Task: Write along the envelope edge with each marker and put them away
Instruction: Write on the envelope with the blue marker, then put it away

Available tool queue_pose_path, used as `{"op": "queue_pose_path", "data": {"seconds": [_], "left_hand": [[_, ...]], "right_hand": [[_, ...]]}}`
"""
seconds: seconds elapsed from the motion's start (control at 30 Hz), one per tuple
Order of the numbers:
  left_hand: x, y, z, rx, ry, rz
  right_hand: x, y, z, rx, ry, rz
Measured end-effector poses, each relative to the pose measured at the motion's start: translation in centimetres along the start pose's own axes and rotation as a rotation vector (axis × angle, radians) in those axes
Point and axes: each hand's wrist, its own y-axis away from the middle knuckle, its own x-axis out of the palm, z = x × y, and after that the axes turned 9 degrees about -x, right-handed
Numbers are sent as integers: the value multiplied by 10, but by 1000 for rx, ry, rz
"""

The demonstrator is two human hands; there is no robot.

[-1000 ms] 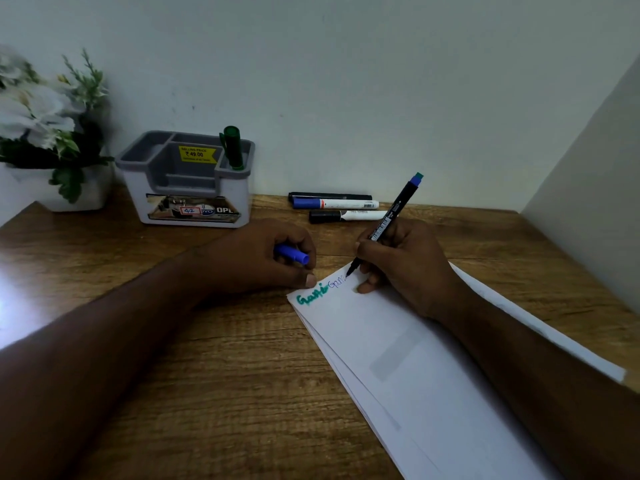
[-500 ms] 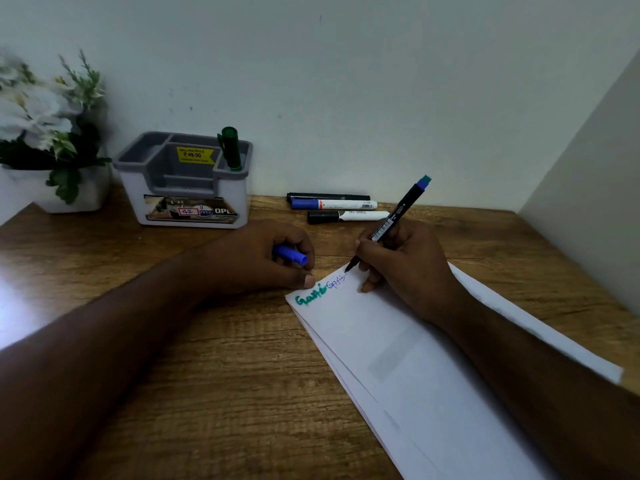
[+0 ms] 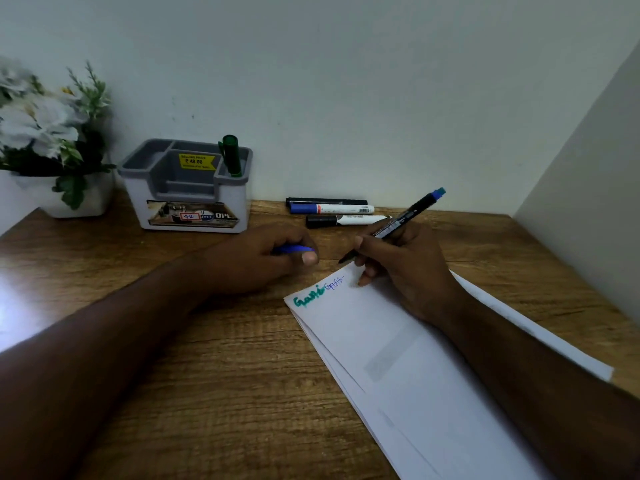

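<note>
White envelopes (image 3: 398,348) lie stacked on the wooden desk, with green and thin blue writing along the top edge. My right hand (image 3: 401,268) grips a black marker with a blue end (image 3: 412,213); its tip hovers just past the envelope's edge, pointing left. My left hand (image 3: 263,258) holds the blue cap (image 3: 294,250), lifted clear of the envelope corner. A green marker (image 3: 231,155) stands in the grey organizer (image 3: 188,188). Three more markers (image 3: 332,209) lie by the wall.
A white pot of white flowers (image 3: 45,140) stands at the far left. A wall panel (image 3: 588,174) closes off the right side. Bare wood (image 3: 214,375) lies in front between my arms.
The marker tip has lifted off the envelope and swung left toward the cap. My left hand has left the envelope corner and moved slightly up and left.
</note>
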Motion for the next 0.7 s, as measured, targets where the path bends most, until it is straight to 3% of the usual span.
{"op": "queue_pose_path", "data": {"seconds": [0.23,0.57,0.7], "left_hand": [[0,-2,1,82,25,-150],[0,-2,-1,116,-10,-129],[3,-3,-3,120,-26,-125]], "right_hand": [[-3,-2,-5,-3,-287,-39],[-1,2,-1,21,-203,64],[-1,5,0,-27,13,235]]}}
